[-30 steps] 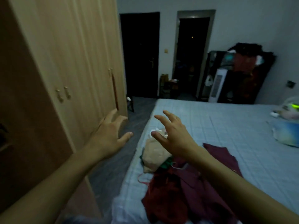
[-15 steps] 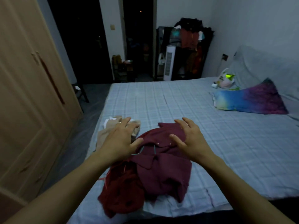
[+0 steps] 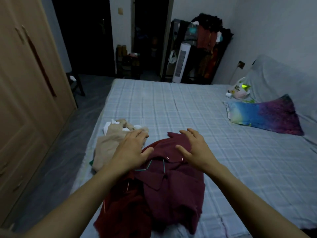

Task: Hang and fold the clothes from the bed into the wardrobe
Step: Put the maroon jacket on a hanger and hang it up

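A maroon shirt (image 3: 173, 186) lies crumpled on the near edge of the bed (image 3: 197, 121), with a thin green wire hanger (image 3: 149, 166) showing at its collar. A darker red garment (image 3: 123, 215) sits at its left, and a beige garment (image 3: 109, 145) lies beyond that. My left hand (image 3: 132, 152) hovers open over the shirt's upper left, fingers spread. My right hand (image 3: 193, 148) is open over its upper right. Neither hand grips anything. The wooden wardrobe (image 3: 25, 100) stands at the left with its doors closed.
A blue-purple pillow (image 3: 264, 115) and a plastic bag (image 3: 238, 90) lie at the bed's far right. A dark rack piled with clothes (image 3: 205, 42) and a white tower fan (image 3: 181, 64) stand by the far wall. A narrow grey floor strip (image 3: 56, 160) separates bed and wardrobe.
The view swung from the wardrobe toward the bed. Both hands came down over the maroon shirt and now hover just above it, still open.
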Demonstrator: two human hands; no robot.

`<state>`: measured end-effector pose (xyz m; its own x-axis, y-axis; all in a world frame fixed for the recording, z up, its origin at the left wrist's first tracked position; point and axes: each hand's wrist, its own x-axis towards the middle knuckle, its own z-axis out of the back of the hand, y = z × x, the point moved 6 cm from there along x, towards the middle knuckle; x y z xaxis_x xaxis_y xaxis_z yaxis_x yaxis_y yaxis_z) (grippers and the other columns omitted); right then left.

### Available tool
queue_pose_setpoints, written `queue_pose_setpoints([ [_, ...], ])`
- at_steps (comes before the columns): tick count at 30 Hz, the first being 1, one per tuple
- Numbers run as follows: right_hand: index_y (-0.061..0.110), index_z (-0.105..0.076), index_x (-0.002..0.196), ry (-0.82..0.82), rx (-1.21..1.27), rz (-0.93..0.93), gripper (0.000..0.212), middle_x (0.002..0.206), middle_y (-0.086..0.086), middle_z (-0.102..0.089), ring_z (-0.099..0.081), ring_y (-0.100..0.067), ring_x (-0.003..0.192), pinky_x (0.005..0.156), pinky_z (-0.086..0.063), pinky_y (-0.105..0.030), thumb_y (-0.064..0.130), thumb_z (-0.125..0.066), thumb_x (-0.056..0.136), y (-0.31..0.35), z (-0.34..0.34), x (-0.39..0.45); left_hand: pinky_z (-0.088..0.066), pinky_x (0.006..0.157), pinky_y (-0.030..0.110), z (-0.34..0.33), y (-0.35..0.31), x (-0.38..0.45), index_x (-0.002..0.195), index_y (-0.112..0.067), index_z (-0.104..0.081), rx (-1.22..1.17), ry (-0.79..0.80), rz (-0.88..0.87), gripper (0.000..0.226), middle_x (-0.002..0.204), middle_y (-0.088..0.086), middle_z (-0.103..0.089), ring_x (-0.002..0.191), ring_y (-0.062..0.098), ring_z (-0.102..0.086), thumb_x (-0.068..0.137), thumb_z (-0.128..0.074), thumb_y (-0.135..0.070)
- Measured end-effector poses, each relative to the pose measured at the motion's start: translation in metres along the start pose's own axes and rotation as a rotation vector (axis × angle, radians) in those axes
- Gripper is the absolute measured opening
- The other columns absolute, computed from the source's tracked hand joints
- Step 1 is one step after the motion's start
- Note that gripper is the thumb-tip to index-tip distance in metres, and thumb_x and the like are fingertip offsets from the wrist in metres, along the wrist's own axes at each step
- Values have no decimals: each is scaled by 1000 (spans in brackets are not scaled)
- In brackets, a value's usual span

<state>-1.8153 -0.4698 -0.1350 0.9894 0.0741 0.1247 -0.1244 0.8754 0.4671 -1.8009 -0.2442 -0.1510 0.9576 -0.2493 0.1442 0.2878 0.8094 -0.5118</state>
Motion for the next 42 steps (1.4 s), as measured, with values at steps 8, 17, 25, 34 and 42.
queue_pose_setpoints([
  [8, 26, -38, 148, 165, 0, -15, 65, 157, -6, -29, -23, -23, 146, 114, -32, -50, 47, -61, 90, -13, -77, 36, -47, 93, 41, -44, 46, 25, 118, -21, -59, 41, 124, 109, 42, 116, 1, -62, 110, 23, -56, 88, -60, -50],
  [17, 22, -32, 151, 363, -103, 26, 66, 157, -10, -27, -25, -27, 144, 112, -31, -42, 43, -57, 93, -64, -165, 65, -46, 95, 38, -110, 84, 31, 120, -17, -60, 10, 211, 291, 37, 119, 3, -62, 113, 23, -55, 93, -60, -42],
  [25, 21, -32, 150, 465, -103, -126, 65, 156, -9, -29, -30, -28, 141, 108, -37, -44, 43, -55, 93, -92, -220, 59, -47, 92, 39, -148, 134, 39, 116, -15, -61, 24, 306, 317, 32, 114, 6, -63, 109, 26, -57, 93, -60, -37],
  [34, 21, -39, 143, 448, -120, -391, 58, 141, -4, -43, -44, -25, 126, 100, -42, -38, 44, -55, 93, -87, -301, 30, -46, 91, 37, -230, 186, 40, 116, -22, -58, -35, 542, 129, 30, 112, 1, -59, 106, 21, -55, 92, -57, -40],
  [42, 21, -40, 138, 426, -154, -525, 63, 133, -3, -45, -46, -24, 118, 94, -44, -37, 47, -64, 85, -86, -386, 20, -45, 95, 35, -277, 224, 48, 124, -21, -53, -82, 589, 24, 32, 118, -1, -57, 112, 18, -52, 95, -55, -33],
])
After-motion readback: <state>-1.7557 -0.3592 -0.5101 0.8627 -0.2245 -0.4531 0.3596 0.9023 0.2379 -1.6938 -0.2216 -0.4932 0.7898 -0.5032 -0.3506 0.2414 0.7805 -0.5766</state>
